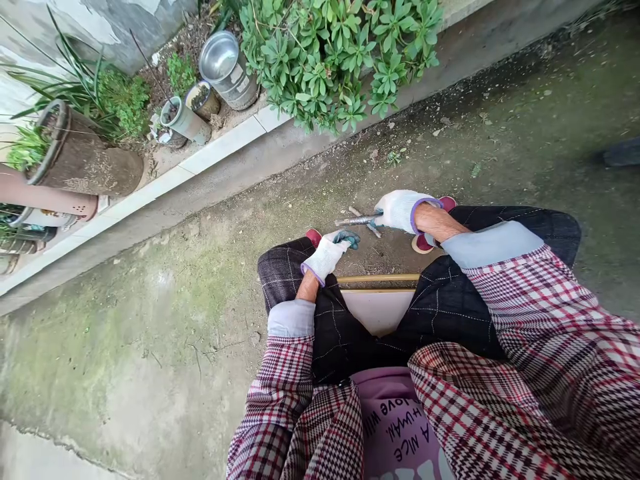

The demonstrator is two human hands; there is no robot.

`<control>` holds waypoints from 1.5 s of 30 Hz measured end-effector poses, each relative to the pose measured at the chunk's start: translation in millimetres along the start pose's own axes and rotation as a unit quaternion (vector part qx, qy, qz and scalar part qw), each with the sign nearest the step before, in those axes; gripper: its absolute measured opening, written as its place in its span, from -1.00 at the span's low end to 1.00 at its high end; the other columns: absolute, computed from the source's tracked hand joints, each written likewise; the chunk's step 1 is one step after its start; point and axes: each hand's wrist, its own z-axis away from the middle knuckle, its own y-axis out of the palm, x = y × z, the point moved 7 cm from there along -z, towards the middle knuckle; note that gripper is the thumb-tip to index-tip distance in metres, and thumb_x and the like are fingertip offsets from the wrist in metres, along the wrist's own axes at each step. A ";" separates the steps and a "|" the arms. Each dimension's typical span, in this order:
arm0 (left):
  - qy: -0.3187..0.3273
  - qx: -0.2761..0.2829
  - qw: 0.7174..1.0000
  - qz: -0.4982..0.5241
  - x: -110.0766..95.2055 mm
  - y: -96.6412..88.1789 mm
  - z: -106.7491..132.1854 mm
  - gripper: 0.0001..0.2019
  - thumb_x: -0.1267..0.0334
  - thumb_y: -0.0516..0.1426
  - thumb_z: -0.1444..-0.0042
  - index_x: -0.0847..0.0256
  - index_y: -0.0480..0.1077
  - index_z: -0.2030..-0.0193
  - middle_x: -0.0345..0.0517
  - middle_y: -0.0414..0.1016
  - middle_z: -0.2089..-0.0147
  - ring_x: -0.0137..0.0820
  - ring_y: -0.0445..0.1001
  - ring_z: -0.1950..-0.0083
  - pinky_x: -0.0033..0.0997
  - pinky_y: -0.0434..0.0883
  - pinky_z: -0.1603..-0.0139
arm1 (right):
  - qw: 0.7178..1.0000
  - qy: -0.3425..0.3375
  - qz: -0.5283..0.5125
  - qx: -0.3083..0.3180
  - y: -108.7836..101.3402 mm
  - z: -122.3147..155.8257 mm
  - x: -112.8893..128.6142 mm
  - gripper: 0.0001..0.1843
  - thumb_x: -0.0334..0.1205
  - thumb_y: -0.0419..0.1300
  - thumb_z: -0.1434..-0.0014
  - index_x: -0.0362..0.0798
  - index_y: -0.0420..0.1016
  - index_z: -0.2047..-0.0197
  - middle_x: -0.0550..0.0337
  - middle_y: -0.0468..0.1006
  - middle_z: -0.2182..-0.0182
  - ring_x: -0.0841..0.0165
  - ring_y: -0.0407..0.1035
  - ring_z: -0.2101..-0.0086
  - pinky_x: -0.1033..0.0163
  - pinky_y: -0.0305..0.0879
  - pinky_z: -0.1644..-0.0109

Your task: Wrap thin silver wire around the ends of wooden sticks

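Note:
My right hand [403, 209], in a white knit glove with a purple cuff, is closed around a slim grey ridged metal rod [361, 220]. The rod points left over the ground; what kind of tool it is cannot be made out. My left hand [333, 252] is just left of and below the rod's tip, in a matching glove with dark green coating on the fingers. Its fingers curl together, and whatever may be in them is hidden. Below the rod, a few short sticks [373, 230] lie crossed on the soil.
Under me is a pale seat with a yellow edge [379, 277], between my knees. Ahead runs a tiled planter ledge [225, 141] with a metal bucket [235, 83], a large brown pot [85, 157], smaller pots and a leafy bush [340, 57]. A dark object [623, 153] lies at the right edge.

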 end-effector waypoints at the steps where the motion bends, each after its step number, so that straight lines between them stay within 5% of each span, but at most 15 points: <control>1: 0.000 0.012 1.000 -0.001 -0.7 1.6 1.0 -0.87 0.50 0.20 -0.03 0.28 0.60 0.38 -0.11 0.64 0.39 -0.41 0.54 0.33 -0.44 0.41 0.19 | 0.999 0.009 0.049 -0.019 -3.7 0.6 1.8 -0.59 -0.16 0.55 0.10 0.03 0.38 0.66 0.19 0.30 0.73 0.15 0.47 0.37 0.14 0.32 0.27; 4: -0.001 0.018 1.000 -0.006 -2.3 1.5 2.7 -0.88 0.48 0.20 -0.04 0.28 0.59 0.38 -0.13 0.61 0.42 -0.44 0.49 0.38 -0.45 0.39 0.24 | 0.990 0.028 0.130 -0.038 -7.9 6.1 12.4 -0.57 0.06 0.49 -0.01 0.03 0.41 0.59 0.21 0.37 0.68 0.28 0.40 0.46 0.23 0.23 0.41; 7: 0.005 0.003 1.000 -0.012 -3.6 -2.6 1.8 -0.91 0.44 0.22 -0.06 0.27 0.59 0.36 -0.18 0.55 0.49 -0.47 0.42 0.44 -0.45 0.37 0.26 | 1.000 0.021 -0.006 -0.016 -2.9 16.4 24.6 -0.54 0.22 0.42 -0.10 0.02 0.47 0.47 0.30 0.40 0.65 0.42 0.26 0.60 0.29 0.17 0.55; 11: 0.017 -0.015 1.000 -0.007 -2.6 -6.2 -2.5 -0.92 0.41 0.22 -0.08 0.27 0.58 0.35 -0.18 0.55 0.47 -0.46 0.42 0.41 -0.43 0.37 0.22 | 0.986 -0.016 -0.155 0.057 8.2 29.5 38.4 -0.52 0.22 0.45 -0.10 -0.04 0.52 0.41 0.27 0.47 0.58 0.49 0.23 0.65 0.33 0.20 0.61; 16: -0.007 -0.097 0.995 -0.019 11.8 -16.7 -9.3 -0.89 0.36 0.30 -0.07 0.22 0.48 0.44 -0.19 0.55 0.44 -0.38 0.47 0.28 -0.39 0.42 0.09 | 0.967 -0.067 -0.181 0.169 19.7 36.7 43.8 -0.53 0.20 0.47 -0.11 -0.09 0.66 0.29 0.23 0.54 0.55 0.48 0.32 0.65 0.38 0.27 0.62; 20: -0.014 -0.098 0.995 -0.019 18.9 -17.3 -12.4 -0.88 0.29 0.32 -0.06 0.23 0.47 0.41 -0.13 0.59 0.38 -0.31 0.53 0.15 -0.34 0.43 -0.03 | 0.946 -0.118 -0.222 0.207 22.4 38.1 47.0 -0.50 0.18 0.46 -0.15 -0.16 0.69 0.22 0.25 0.56 0.56 0.53 0.32 0.68 0.44 0.24 0.65; 25: 0.029 -0.027 0.999 0.015 10.5 -8.4 -12.9 -0.93 0.31 0.24 -0.07 0.27 0.52 0.36 -0.08 0.64 0.30 -0.33 0.57 0.16 -0.34 0.43 -0.07 | 0.922 -0.159 -0.326 0.136 4.4 41.5 56.0 -0.53 0.12 0.45 -0.19 -0.17 0.58 0.38 0.24 0.52 0.61 0.54 0.30 0.68 0.46 0.23 0.66; 31: 0.054 0.023 0.998 -0.011 -2.1 -1.6 -0.1 -0.88 0.31 0.21 -0.12 0.30 0.58 0.31 -0.12 0.59 0.38 -0.40 0.49 0.31 -0.41 0.40 0.10 | 0.905 -0.148 -0.398 0.030 -16.9 47.4 53.6 -0.49 0.13 0.46 -0.16 -0.22 0.57 0.25 0.23 0.51 0.57 0.50 0.29 0.68 0.39 0.22 0.70; 36: 0.058 0.024 0.998 0.022 -4.4 12.6 24.4 -0.84 0.30 0.18 -0.14 0.30 0.59 0.26 -0.19 0.50 0.48 -0.43 0.41 0.40 -0.43 0.36 0.22 | 0.895 -0.115 -0.429 -0.040 -10.9 55.3 29.8 -0.47 0.16 0.44 -0.16 -0.20 0.58 0.16 0.27 0.50 0.57 0.49 0.28 0.66 0.38 0.24 0.67; 41: 0.001 0.008 0.996 0.094 18.3 33.5 42.2 -0.83 0.25 0.20 -0.10 0.31 0.55 0.26 -0.28 0.36 0.57 -0.48 0.27 0.53 -0.46 0.26 0.43 | 0.837 -0.045 -0.521 -0.159 2.4 62.6 -10.9 -0.49 0.14 0.49 -0.01 -0.13 0.56 0.21 0.34 0.44 0.61 0.50 0.26 0.66 0.40 0.17 0.68; 45: -0.004 -0.021 0.990 0.142 28.1 36.1 48.2 -0.77 0.17 0.27 -0.01 0.31 0.54 0.27 -0.33 0.31 0.57 -0.53 0.18 0.55 -0.48 0.17 0.50 | 0.788 0.002 -0.592 -0.172 23.0 80.2 -25.7 -0.55 0.07 0.49 0.00 -0.09 0.55 0.23 0.38 0.43 0.62 0.53 0.21 0.70 0.43 0.11 0.70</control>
